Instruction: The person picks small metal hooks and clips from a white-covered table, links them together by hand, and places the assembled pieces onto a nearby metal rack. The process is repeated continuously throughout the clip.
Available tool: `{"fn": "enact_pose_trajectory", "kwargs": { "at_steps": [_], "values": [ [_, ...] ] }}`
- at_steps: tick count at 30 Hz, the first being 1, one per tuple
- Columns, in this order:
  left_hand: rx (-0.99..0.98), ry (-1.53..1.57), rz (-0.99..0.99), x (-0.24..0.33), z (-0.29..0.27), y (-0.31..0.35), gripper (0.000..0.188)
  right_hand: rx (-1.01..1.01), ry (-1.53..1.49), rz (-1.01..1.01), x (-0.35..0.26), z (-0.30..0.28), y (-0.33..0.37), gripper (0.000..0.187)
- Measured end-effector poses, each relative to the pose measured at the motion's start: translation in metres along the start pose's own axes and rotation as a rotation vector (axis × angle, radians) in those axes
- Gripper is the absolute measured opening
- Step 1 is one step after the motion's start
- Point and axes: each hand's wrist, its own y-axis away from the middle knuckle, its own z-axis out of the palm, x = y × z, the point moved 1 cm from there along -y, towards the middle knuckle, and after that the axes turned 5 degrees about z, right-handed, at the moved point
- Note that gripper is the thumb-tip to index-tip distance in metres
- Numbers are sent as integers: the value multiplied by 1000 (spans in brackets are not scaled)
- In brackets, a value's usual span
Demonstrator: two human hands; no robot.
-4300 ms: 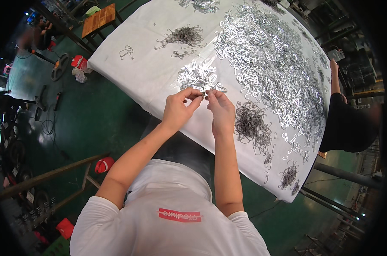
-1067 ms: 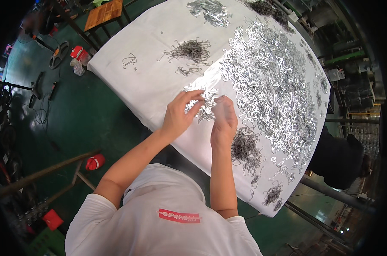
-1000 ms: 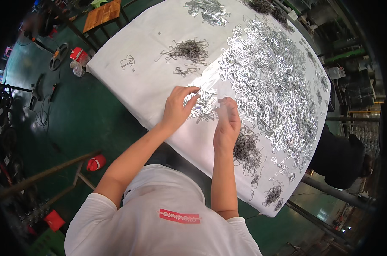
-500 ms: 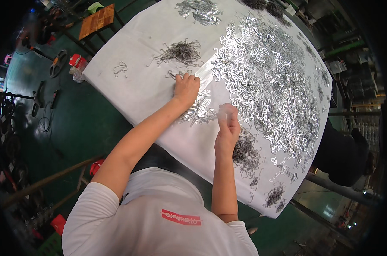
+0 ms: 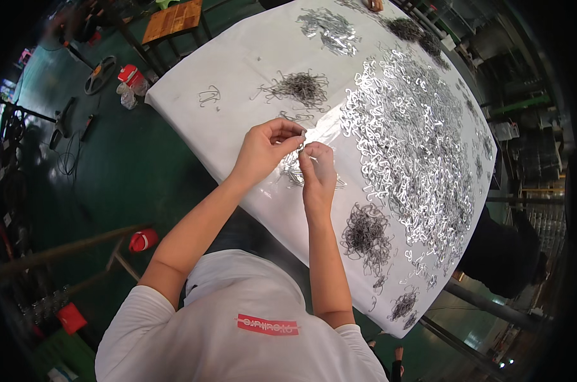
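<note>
My left hand (image 5: pixel 264 148) and my right hand (image 5: pixel 319 173) meet over the near part of the white-covered table (image 5: pixel 237 83). Both pinch thumb against fingers. A small metal piece (image 5: pixel 302 144) shows between their fingertips, too small to make out fully. Beneath the hands lies a pile of shiny silver metal pieces (image 5: pixel 293 173), partly hidden by them. Just beyond is a heap of dark wire hooks (image 5: pixel 304 88). To the right spreads a large mass of shiny S-shaped hooks (image 5: pixel 406 140). Another dark hook heap (image 5: pixel 366 234) sits right of my right forearm.
Another silver pile (image 5: pixel 330 30) lies at the far side, near a co-worker's hand (image 5: pixel 374 5). Few loose hooks (image 5: pixel 209 95) lie at left. A wooden stool (image 5: pixel 172 21) and red-and-white container (image 5: pixel 131 75) stand past the left edge. A dark-clothed person (image 5: pixel 502 254) is at right.
My left hand has lifted off the silver pile and come back toward me. My right hand has moved left to meet it, fingertips together. The whole view has shifted somewhat.
</note>
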Motion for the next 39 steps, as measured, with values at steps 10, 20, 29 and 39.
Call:
{"fn": "enact_pose_trajectory", "kwargs": {
  "at_steps": [10,20,29,39],
  "values": [
    [174,-226,150,4,-56,5,13,-146,195,138,14,34,-45,20],
    [320,-357,224,14,-114,17,12,-107,1290,165,82,140,-180,27],
    [297,-294,202,7,-109,38,13,-331,630,109,47,105,-122,16],
    [185,-256,258,17,-51,52,19,-106,-248,331,-60,45,1,21]
  ]
}}
